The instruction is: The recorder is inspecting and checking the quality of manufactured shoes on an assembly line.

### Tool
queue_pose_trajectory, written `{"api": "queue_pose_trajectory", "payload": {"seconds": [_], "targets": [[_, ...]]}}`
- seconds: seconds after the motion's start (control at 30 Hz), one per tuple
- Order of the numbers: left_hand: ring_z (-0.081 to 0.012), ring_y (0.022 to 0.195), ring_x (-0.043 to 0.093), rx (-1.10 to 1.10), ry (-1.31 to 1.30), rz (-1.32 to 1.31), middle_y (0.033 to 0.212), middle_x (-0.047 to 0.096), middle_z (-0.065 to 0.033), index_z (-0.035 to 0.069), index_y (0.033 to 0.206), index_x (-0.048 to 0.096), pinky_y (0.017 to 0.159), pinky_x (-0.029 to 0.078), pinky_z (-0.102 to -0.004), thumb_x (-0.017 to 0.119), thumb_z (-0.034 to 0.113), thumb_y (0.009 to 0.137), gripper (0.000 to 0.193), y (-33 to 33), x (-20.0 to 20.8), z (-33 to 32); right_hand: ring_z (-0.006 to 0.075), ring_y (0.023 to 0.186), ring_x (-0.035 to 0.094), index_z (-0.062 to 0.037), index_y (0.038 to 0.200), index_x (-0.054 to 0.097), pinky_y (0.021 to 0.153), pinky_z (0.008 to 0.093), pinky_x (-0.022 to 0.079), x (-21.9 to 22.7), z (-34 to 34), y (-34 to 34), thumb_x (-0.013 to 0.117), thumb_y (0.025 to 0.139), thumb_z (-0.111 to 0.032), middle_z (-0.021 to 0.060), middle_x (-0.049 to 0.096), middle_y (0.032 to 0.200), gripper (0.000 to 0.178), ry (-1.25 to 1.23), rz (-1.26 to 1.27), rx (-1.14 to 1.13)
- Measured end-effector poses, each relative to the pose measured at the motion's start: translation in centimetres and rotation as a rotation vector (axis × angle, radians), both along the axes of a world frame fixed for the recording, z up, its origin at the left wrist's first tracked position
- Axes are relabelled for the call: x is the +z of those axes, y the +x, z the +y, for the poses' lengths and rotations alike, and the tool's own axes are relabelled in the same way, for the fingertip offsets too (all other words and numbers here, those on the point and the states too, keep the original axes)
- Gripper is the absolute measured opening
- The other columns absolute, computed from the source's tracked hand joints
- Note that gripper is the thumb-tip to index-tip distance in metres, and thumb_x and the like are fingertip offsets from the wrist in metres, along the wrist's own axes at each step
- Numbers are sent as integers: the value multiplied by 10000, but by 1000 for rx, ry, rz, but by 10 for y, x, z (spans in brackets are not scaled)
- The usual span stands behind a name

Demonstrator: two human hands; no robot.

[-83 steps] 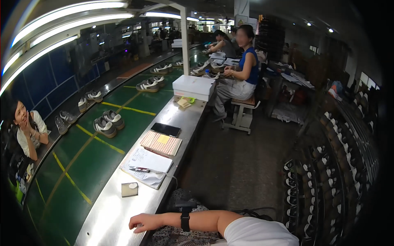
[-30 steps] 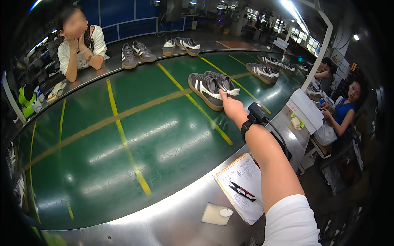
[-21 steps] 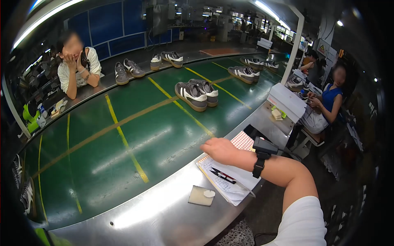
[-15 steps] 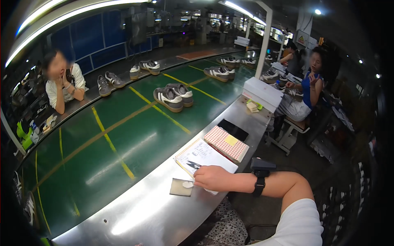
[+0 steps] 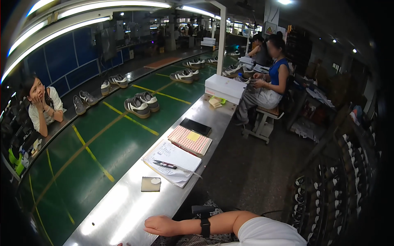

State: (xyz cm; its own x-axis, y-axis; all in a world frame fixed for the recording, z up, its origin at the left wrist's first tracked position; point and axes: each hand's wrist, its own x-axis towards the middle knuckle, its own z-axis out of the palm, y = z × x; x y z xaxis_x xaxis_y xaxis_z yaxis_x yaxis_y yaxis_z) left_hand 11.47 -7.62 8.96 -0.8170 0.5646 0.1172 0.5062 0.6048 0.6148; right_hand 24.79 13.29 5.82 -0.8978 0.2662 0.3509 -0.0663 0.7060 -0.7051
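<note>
My right hand (image 5: 161, 226) rests curled near the front edge of the metal ledge, fingers closed, with nothing showing in them. At the bottom rim only a sliver of skin, apparently my left hand (image 5: 120, 244), can be seen; its fingers are cut off. Beyond my right hand lies a small beige square pad (image 5: 151, 187) with a white oval piece on it. Black-handled thread snips (image 5: 166, 165) lie on an open spiral notebook (image 5: 176, 158) with handwriting. Past it come a red-and-white patterned notebook (image 5: 186, 143) with a yellow note and a dark phone-like slab (image 5: 196, 126).
A green conveyor belt (image 5: 119, 151) with yellow lines carries grey-and-white sneakers (image 5: 141, 105). A white shoebox (image 5: 225, 88) stands on the ledge beside beige blocks (image 5: 215, 103). One person (image 5: 44, 102) leans across the belt; another (image 5: 275, 78) sits at right. Shoe racks (image 5: 320, 197) stand at lower right.
My right hand has left the snips on the notebook and drawn back toward me to the ledge's near edge. The view has turned rightward, so the scene sits farther left.
</note>
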Motion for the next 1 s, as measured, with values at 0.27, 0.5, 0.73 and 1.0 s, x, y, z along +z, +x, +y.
{"api": "queue_pose_trajectory", "payload": {"seconds": [0.27, 0.5, 0.73, 1.0], "targets": [[-322, 790, 632, -6, 13, 158, 871, 661, -185, -9, 966, 658, 724, 493, -388, 605, 291, 840, 330, -3, -14, -3, 277, 894, 565, -42, 958, 540, 762, 353, 469, 6, -26, -11, 559, 804, -44, 98, 559, 947, 155, -77, 241, -303], [-369, 730, 602, -36, 20, 269, 808, 640, -198, -4, 871, 663, 656, 474, -430, 582, 279, 851, 295, -6, -19, -5, 285, 913, 573, -43, 1027, 537, 782, 352, 473, 0, -22, -8, 543, 782, 14, 101, 550, 1005, 251, -97, 225, -221], [-372, 722, 599, -48, 60, 280, 797, 637, -200, -5, 866, 662, 648, 471, -437, 572, 290, 857, 308, -6, -16, -3, 293, 817, 590, -42, 1042, 527, 694, 356, 481, 4, -23, -7, 544, 761, 17, 103, 538, 976, 288, -217, 191, -294], [-375, 724, 605, -42, 48, 265, 806, 641, -206, -5, 872, 664, 652, 476, -433, 575, 290, 851, 310, -3, -7, -1, 292, 782, 581, -42, 1053, 523, 668, 360, 472, 3, -24, -6, 532, 749, 29, 107, 521, 945, 312, -174, 208, -271]]}}
